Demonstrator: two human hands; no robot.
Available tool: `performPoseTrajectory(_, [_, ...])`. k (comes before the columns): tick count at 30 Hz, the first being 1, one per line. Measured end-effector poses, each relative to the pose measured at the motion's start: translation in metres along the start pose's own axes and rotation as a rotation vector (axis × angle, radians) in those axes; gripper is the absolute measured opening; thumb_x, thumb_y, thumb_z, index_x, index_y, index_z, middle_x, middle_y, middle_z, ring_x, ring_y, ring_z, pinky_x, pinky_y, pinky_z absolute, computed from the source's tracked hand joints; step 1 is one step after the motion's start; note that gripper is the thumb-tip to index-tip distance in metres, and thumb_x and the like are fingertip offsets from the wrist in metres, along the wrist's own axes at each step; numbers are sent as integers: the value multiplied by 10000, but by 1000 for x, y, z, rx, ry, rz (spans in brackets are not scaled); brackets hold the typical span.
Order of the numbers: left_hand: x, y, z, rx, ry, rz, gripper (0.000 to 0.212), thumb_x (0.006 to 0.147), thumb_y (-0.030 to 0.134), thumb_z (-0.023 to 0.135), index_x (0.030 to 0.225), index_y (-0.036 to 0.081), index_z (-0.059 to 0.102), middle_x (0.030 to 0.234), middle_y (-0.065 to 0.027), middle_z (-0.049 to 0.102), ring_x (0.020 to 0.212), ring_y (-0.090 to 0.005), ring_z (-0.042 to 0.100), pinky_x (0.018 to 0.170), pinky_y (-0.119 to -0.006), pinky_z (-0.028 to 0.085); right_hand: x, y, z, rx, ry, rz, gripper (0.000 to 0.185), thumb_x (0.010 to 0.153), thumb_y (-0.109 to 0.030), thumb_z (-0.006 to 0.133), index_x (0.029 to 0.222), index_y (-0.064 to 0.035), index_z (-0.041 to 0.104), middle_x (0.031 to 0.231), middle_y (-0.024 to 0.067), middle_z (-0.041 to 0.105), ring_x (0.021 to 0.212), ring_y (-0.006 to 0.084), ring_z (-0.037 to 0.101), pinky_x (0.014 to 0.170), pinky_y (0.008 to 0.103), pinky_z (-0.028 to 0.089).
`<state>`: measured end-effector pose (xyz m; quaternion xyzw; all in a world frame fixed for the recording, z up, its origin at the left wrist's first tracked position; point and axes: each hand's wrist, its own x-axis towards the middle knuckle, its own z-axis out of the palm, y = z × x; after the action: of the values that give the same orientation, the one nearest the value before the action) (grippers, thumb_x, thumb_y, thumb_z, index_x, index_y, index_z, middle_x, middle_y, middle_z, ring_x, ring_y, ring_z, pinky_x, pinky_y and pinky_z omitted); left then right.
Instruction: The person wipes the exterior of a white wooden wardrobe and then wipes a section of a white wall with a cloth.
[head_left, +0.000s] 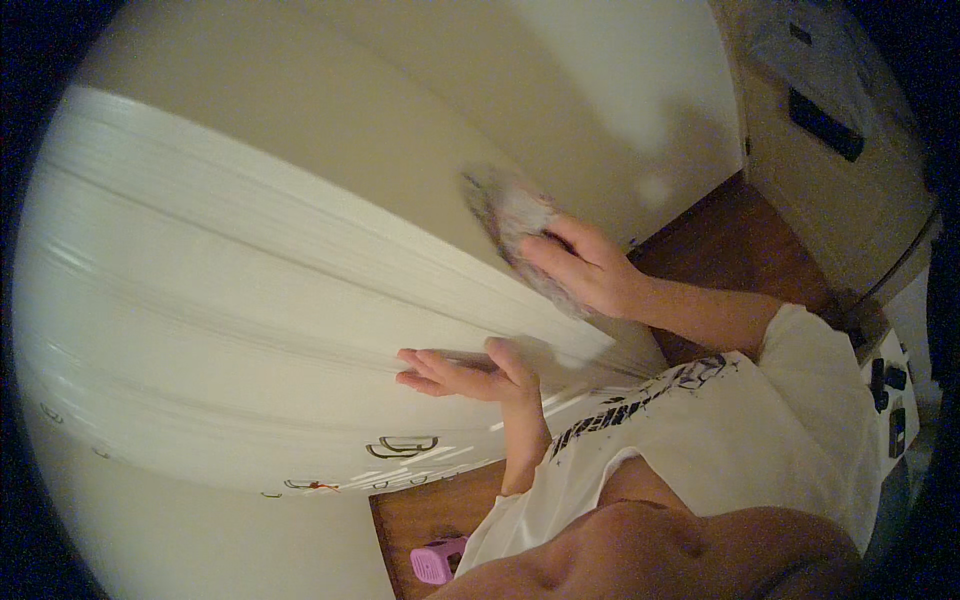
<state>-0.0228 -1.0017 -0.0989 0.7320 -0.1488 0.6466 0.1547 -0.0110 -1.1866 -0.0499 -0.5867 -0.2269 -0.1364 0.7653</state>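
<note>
My right hand is closed on a grey cloth, blurred by motion. The cloth lies along the edge where white furniture with grooved moulding meets a beige surface. Whether that beige surface is a wall or part of the furniture, I cannot tell. My left hand holds nothing; its fingers are extended over the white furniture front with the thumb apart. Contact between those fingertips and the furniture is unclear. Below the left hand are dark curved handles on the white front.
A pink plastic object stands on the brown wood floor at the bottom. More floor shows beyond my right arm. Several small black items lie on a white surface at the far right. A dark rectangular object is at the upper right.
</note>
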Motion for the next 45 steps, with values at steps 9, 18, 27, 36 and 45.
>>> performPoseTrajectory(9, [-24,-7,-27,63,-27,-42,679,863,274,493,1450,16,270,1508,-253,212,1407,-447,106,1099,-571,-18,-43,32,31,-192,58,-513,276,836,-116,606,1086,-5,568,1019,129,605,886,214,603,767,334,486])
performPoseTrajectory(18, [-67,-54,-38,134,-13,-63,636,870,350,534,1389,19,375,1491,-250,254,1385,-432,204,1097,-588,80,-184,188,3,-260,50,146,401,776,-128,657,1146,2,569,1035,114,649,930,232,621,841,356,491])
performPoseTrajectory(27, [-61,82,-108,-753,-1088,-76,792,641,296,774,1332,109,435,1347,-195,442,1261,-406,388,1051,-510,299,-214,79,-2,659,-56,675,296,978,-200,413,1191,-41,545,1195,84,584,1090,210,569,947,353,458])
performPoseTrajectory(36, [-40,55,-139,-714,-563,-221,581,625,47,696,1180,64,525,1100,-141,575,1021,-321,542,901,-415,429,-202,41,18,1248,-382,793,398,971,-316,455,1267,-54,499,1268,120,554,1146,248,556,983,423,444])
performPoseTrajectory(45, [230,-54,-157,-134,709,466,596,716,174,749,1213,11,465,1249,-153,429,1143,-296,428,991,-437,358,-264,104,2,504,-169,1123,293,958,-266,504,1108,-28,588,1017,83,651,942,210,624,785,331,513])
